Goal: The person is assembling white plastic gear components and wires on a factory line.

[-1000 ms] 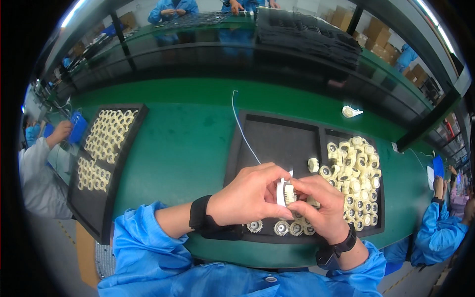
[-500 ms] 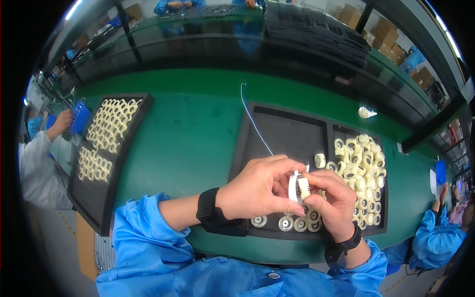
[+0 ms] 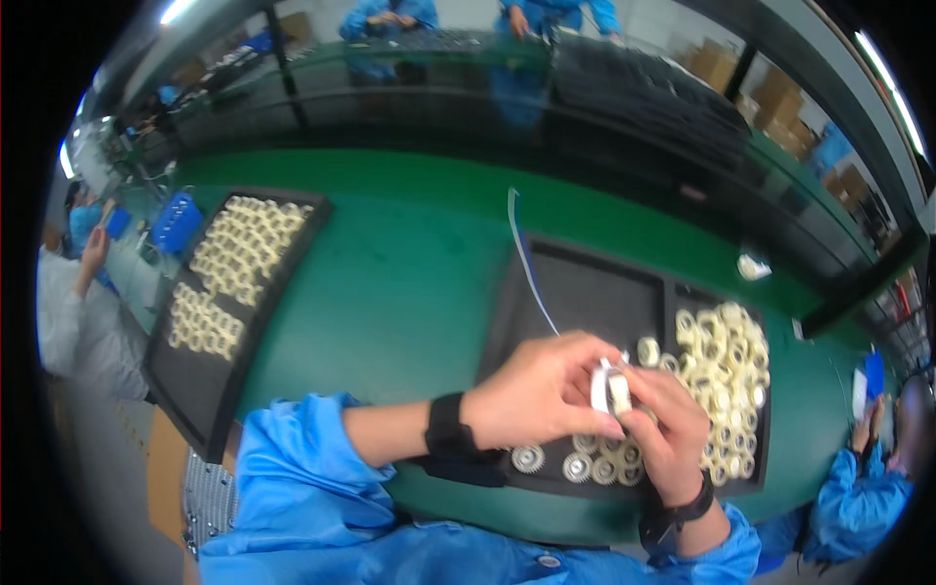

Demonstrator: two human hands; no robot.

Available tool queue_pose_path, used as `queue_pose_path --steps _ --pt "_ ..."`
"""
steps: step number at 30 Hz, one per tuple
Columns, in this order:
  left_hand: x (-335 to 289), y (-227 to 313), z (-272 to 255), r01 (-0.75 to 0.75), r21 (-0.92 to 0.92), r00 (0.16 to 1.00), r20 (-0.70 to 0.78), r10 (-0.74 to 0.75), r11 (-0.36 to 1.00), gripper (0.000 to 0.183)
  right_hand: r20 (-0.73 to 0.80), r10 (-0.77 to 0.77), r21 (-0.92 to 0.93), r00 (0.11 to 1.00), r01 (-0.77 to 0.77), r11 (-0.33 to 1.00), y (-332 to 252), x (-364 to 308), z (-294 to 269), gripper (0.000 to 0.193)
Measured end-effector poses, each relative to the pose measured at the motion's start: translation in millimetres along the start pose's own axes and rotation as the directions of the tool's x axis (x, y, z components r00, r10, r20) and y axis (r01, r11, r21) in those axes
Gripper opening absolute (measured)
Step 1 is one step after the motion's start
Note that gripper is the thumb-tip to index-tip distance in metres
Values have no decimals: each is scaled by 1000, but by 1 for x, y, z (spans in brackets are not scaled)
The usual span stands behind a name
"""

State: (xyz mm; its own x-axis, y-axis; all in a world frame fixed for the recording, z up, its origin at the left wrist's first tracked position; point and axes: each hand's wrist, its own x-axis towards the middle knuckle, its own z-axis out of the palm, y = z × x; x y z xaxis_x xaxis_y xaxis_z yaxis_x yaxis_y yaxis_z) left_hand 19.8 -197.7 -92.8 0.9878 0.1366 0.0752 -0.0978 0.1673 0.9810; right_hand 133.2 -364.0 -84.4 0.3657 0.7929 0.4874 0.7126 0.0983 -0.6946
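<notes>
My left hand [image 3: 546,390] is closed on a white ring-shaped piece [image 3: 599,387], held edge-on; its exact kind is hidden by my fingers. From behind this hand a thin, pale strip [image 3: 527,261] rises in a curve; whether it joins the white piece I cannot tell. My right hand [image 3: 668,419] pinches a cream gear [image 3: 619,392] between thumb and fingers, close beside the white piece. Both hands are above a black divided tray [image 3: 585,278]. Several gears [image 3: 578,467] with dark centres lie flat beneath them, and a heap of cream gears [image 3: 726,380] fills the right compartment.
At left, a second black tray [image 3: 205,409] holds rows of cream gears [image 3: 244,249]. A small white item [image 3: 753,266] lies on the green table [image 3: 390,283] by a dark post [image 3: 858,278]. Co-workers sit left, right and across, with a blue bin [image 3: 176,222] at left.
The whole view has shifted, so everything appears lower and further right, somewhat blurred. The gear and the white piece now look closer together between my hands.
</notes>
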Motion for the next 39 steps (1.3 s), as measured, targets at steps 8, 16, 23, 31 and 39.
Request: queue_pose_path --steps 8,16,23,31,39 --pt "-1 2 6 -21 -87 998 61 27 996 60 -58 -180 -135 982 171 976 -5 -6 4 30" --pt "0 -9 8 -11 -398 994 97 54 917 55 36 -337 -456 941 315 832 -10 0 9 40" --pt "4 -12 1 -1 -245 999 46 13 970 51 156 -261 -454 953 304 838 -10 -1 11 50" --pt "2 -8 1 3 -288 997 80 21 958 46 140 -233 -409 962 270 872 -11 -6 8 50" --pt "4 -5 -9 -2 -245 1000 -17 -3 970 40 -89 -159 -294 983 127 947 -13 -12 7 50"
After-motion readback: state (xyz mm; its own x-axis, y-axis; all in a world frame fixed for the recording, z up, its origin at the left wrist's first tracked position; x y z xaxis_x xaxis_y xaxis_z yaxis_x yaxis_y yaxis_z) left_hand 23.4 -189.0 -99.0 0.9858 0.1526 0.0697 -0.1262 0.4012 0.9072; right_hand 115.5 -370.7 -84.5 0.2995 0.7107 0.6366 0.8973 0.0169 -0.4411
